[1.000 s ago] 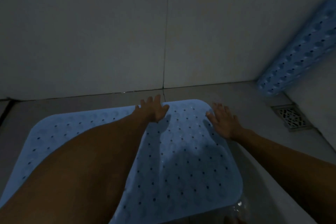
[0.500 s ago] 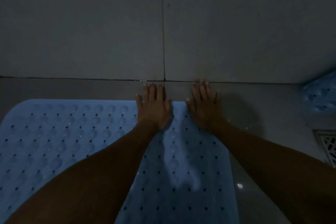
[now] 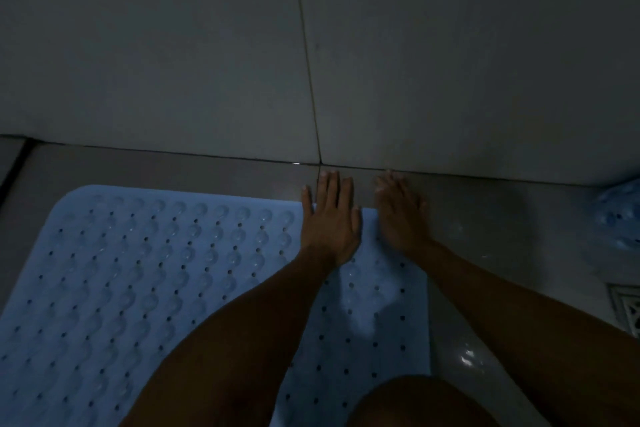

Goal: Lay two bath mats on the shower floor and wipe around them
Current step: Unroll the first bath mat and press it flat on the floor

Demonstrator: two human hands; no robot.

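Mats: two in sight, both pale blue. One bath mat [image 3: 166, 288] lies flat on the shower floor [image 3: 502, 253], dotted with small holes and rows of round bumps, its far edge close to the wall [image 3: 173, 45]. The second mat [image 3: 620, 218] shows only as a bumpy blue edge at the far right, near the wall; I cannot tell how it lies.
Hands: two, side by side at the flat mat's far right corner.
Left hand [image 3: 329, 225]: palm down on the mat's far edge, fingers [image 3: 330, 189] straight and released, reaching over the edge onto the floor, almost to the wall.
Right hand [image 3: 398, 215]: palm down just beside it, at the mat's corner, fingers straight, grasping nothing, tips at the wall's foot.
Drain: one grated floor drain [image 3: 627, 312], at the right edge, apart from the flat mat.
Wall: two large grey tiles, one seam between them.
Light: dim, with wet glints on the floor.
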